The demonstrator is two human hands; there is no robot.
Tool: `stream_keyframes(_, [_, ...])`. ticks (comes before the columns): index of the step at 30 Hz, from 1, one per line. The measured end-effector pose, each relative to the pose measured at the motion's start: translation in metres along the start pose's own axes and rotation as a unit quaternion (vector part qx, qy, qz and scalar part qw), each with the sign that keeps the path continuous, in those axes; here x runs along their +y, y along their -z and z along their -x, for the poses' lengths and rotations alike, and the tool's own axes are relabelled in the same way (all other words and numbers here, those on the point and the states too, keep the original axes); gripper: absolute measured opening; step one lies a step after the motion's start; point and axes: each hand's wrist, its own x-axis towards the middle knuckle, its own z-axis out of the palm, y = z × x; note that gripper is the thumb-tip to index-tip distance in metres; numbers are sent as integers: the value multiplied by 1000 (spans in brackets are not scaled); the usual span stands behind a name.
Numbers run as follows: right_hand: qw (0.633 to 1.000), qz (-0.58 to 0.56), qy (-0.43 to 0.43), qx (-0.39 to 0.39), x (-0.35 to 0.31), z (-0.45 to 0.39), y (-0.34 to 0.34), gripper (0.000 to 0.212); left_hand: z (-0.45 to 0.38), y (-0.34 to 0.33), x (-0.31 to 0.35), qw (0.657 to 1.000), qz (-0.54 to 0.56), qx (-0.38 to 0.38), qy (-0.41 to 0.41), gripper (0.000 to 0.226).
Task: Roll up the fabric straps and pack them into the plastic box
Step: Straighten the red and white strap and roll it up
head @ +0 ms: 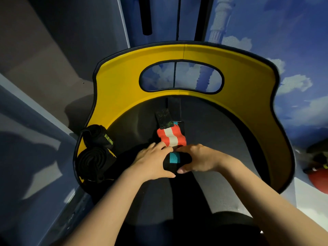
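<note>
While our left hand (154,161) and right hand (196,159) pinch the black-and-teal roll (175,159) tight, its orange-and-white tail (171,137) lies flat beyond for winding.

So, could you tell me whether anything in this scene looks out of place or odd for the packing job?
One thing: no plastic box is in view. Both hands, left hand and right hand, grip a black and teal strap roll on a yellow-backed seat. The orange and white strap still lies unrolled.
</note>
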Motion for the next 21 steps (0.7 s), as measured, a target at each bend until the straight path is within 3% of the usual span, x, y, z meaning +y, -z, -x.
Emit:
stream_keyframes(10, [999, -14, -34, -38, -3, -6, 17, 46, -7, 10, -13, 994, 97, -51, -25, 79])
stream_keyframes(12, [995, -56, -69, 55, -3, -9, 17, 43, -7, 11, -13, 993, 101, -64, -26, 79])
stream_keyframes(15, [960, -107, -129, 223, 0, -19, 12, 46, -7, 12, -13, 991, 102, -85, -35, 77])
stream_keyframes(18, [953, -127, -148, 231, 4, -32, 2, 46, -6, 13, -11, 990, 97, -94, -37, 73])
stream_keyframes(21, [927, -230, -182, 233, 12, -44, -4, 42, -7, 13, -9, 992, 81, -95, -35, 72])
